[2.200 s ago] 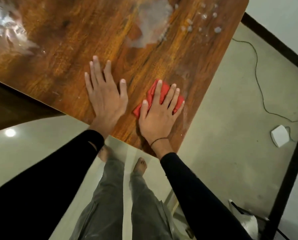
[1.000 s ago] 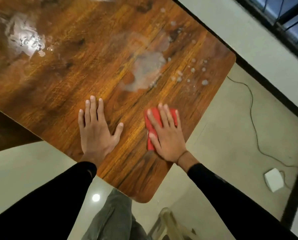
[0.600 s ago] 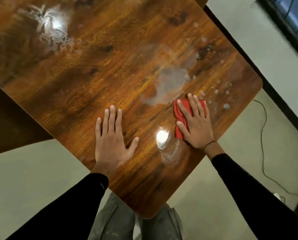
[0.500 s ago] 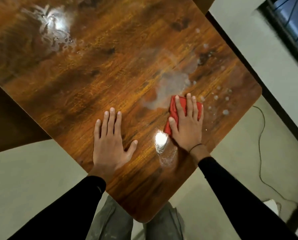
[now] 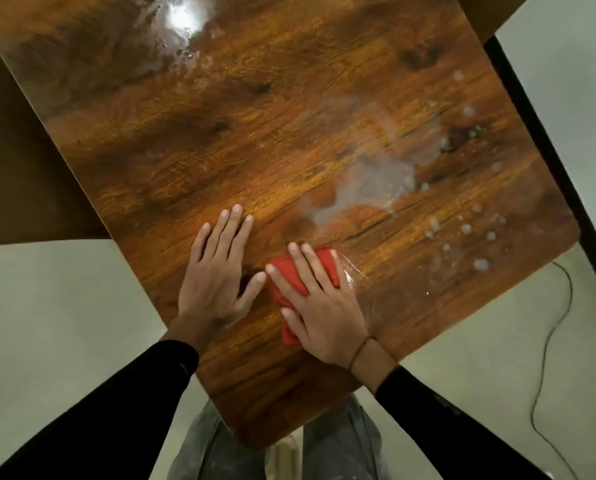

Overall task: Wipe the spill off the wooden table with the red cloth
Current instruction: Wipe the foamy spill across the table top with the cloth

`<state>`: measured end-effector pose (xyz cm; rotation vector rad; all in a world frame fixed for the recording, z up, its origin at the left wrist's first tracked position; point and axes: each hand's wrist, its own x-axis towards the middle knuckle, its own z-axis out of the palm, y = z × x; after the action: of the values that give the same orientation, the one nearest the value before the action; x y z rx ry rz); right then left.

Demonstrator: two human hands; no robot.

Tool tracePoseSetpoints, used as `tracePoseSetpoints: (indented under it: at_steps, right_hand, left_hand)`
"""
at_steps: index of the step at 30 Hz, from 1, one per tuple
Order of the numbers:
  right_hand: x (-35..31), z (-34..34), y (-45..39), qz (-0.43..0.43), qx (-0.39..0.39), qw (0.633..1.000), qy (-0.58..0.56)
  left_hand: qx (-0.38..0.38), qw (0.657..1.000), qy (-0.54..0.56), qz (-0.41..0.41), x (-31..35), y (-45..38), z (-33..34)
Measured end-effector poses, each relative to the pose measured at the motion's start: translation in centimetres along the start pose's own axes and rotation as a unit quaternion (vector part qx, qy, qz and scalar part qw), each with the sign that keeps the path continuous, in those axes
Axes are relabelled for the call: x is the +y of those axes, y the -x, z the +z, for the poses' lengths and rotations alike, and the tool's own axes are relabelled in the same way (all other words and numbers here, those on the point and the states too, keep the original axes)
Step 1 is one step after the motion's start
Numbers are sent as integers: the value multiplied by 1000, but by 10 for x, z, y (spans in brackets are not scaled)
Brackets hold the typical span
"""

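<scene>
The red cloth lies bunched on the wooden table, near its close edge, pinned flat under the right hand; the fingers are straight and spread over it, pressing rather than gripping. Just beside it, the left hand rests palm down on bare wood, fingers straight, its thumb almost touching the cloth. Beyond the cloth a cloudy spill spreads across the grain, with scattered droplets toward the right corner and a wet streak right next to the cloth. Another wet patch glares under reflected light at the far end. Below the table edge is pale floor, with a thin cable trailing along on the right.
</scene>
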<state>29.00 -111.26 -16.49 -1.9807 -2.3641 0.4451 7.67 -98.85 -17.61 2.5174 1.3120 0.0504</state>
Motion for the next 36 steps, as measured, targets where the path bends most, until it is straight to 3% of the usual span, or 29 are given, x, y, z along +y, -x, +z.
tracePoseSetpoints:
  at_steps: [3,8,12,16,22,27,30,34,36]
  right_hand:
    - [17,-14,-65,-24,34,999,-7]
    - [73,-40,-125,51,76,996,2]
    - [117,-46,-95,164,103,981,14]
    - [104,-36,-48,222,109,969,6]
    - [71,-23,-2,212,81,974,-6]
    - [88,-37,-53,266,107,958,8]
    - [91,-47,-102,203,92,975,14]
    - [71,-55,-153,-13,51,997,50]
    - [69,-60,-177,-57,43,996,55]
  left_hand:
    - [-4,1000,9,-5,1,0,-2]
    - [-18,1000,0,-9,3,1,-5]
    - [-18,1000,-3,-17,3,0,-5]
    - [-22,999,4,-29,5,-1,-7]
    - [-9,999,23,-34,6,-1,-8]
    - [-11,999,21,-32,4,0,-5]
    - [-13,999,13,-30,3,0,-4]
    - [-8,999,1,-32,3,-1,-4]
    - [-5,1000,0,-30,3,-1,-4]
